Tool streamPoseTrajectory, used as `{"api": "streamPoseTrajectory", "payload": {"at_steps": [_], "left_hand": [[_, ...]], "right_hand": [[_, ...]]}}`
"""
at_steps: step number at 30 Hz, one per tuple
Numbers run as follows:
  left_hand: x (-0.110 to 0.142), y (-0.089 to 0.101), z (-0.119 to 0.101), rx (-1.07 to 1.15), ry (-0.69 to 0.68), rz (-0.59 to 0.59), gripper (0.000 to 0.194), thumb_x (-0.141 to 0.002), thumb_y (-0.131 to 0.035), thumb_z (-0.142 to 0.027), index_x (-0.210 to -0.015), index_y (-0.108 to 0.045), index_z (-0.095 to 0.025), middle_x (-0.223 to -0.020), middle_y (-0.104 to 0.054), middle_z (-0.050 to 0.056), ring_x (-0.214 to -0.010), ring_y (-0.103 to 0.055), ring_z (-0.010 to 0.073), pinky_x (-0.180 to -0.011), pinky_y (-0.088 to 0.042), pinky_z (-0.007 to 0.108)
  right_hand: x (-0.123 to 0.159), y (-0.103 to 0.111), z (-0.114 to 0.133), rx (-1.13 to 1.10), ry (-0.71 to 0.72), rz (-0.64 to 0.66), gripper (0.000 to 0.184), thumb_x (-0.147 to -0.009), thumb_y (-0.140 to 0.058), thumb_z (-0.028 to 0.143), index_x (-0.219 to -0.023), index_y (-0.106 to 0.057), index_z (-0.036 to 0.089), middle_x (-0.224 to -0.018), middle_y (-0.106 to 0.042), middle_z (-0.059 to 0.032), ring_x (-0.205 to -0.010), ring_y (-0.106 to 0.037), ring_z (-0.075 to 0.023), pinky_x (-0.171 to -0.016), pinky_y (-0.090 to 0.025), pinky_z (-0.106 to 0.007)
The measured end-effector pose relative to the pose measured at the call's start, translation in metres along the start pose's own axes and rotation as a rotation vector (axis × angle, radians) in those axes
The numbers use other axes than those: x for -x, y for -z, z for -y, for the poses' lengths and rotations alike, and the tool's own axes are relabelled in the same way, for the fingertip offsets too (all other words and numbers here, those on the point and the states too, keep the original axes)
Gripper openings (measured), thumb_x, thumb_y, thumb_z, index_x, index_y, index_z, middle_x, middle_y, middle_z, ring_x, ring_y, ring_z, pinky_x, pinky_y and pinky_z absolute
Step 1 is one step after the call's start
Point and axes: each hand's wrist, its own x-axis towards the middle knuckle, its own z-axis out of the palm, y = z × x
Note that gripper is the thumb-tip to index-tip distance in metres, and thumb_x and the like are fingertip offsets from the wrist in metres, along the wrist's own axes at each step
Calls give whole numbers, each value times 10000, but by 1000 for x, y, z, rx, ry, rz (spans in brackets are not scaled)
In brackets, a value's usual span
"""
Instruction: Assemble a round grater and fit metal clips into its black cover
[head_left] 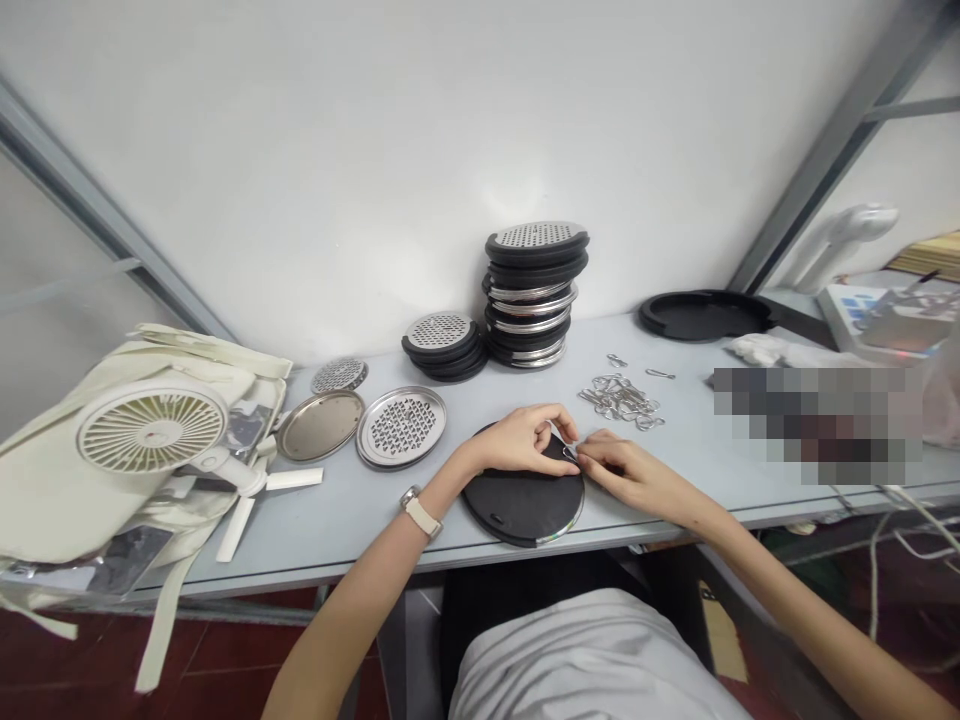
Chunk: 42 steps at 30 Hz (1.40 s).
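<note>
Near the front edge of the pale grey desk (337,520) lies a flat, round black disc (517,505). At its upper right rim, the fingers of the right hand (630,475) pinch a small silver bent-wire clip (568,454); the left hand (525,440) curves thumb and forefinger around it, but whether they grip it I cannot tell. Beyond lies a loose pile of silver wire clips (621,402).

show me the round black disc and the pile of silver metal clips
Round black disc (520,500): head view, flat upper face.
Pile of silver metal clips (619,400): head view, middle of the heap.
</note>
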Motion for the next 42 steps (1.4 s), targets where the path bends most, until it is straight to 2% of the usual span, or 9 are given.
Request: {"api": "streamPoseTrajectory", "payload": {"at_steps": [2,5,7,12,21,28,35,39,42], "left_hand": [[0,0,0,-2,3,19,370,-660,-733,-319,-945,-552,-166,-705,-532,-49,-534,-362,44,-489,-303,179],[-1,0,0,16,19,36,383,-666,-727,-295,-981,-548,-168,-909,-617,8,-537,-372,27,-498,-320,179],[-1,0,1,27,24,38,398,-664,-729,-294,-998,-552,-168,-947,-630,24,-531,-373,23,-501,-325,179],[0,-1,1,57,5,31,393,-664,-728,-294,-994,-565,-159,-905,-639,30,-525,-390,22,-493,-327,168],[-1,-1,-1,57,52,23,392,-646,-747,-292,-963,-567,-150,-943,-664,61,-524,-439,13,-533,-373,165],[0,0,-1,61,39,19,372,-644,-747,-310,-932,-577,-146,-948,-657,60,-505,-443,9,-513,-374,166],[0,0,-3,79,61,72,334,-702,-700,-301,-969,-571,-147,-902,-663,47,-517,-421,19,-506,-348,166],[1,0,-5,17,42,21,333,-677,-724,-286,-942,-581,-144,-910,-632,34,-551,-390,25,-531,-343,172],[1,1,-6,-13,29,-16,373,-646,-749,-309,-934,-577,-146,-841,-566,-3,-548,-361,26,-517,-329,171]], "right_hand": [[1,0,-1,3,0,-2,317,-913,-400,297,-615,-442,199,-613,-481,1,-693,-492,-178,-648,-378,-277],[2,0,-2,12,3,0,293,-894,-412,259,-607,-426,200,-603,-457,10,-678,-481,-169,-631,-369,-270],[2,0,-3,19,5,-1,287,-885,-416,240,-602,-413,200,-597,-441,16,-671,-472,-164,-625,-363,-266],[2,-1,-1,23,-2,-18,285,-873,-427,231,-591,-410,201,-585,-423,21,-658,-464,-161,-621,-361,-265],[2,-2,-3,-30,-51,-14,297,-873,-441,270,-587,-410,197,-604,-414,19,-659,-463,-153,-598,-360,-255],[3,-2,-7,-109,-108,-28,313,-855,-460,306,-576,-381,191,-616,-377,30,-598,-401,-122,-540,-310,-239],[5,-1,-17,-201,-159,-45,355,-884,-397,369,-594,-277,204,-596,-251,54,-555,-290,-97,-520,-262,-224],[4,-2,-14,-200,-183,-71,370,-912,-380,423,-621,-351,197,-598,-298,47,-559,-314,-104,-516,-277,-228],[3,-1,-8,-175,-170,-78,364,-942,-347,439,-690,-431,191,-628,-381,31,-583,-364,-120,-539,-315,-239]]}}
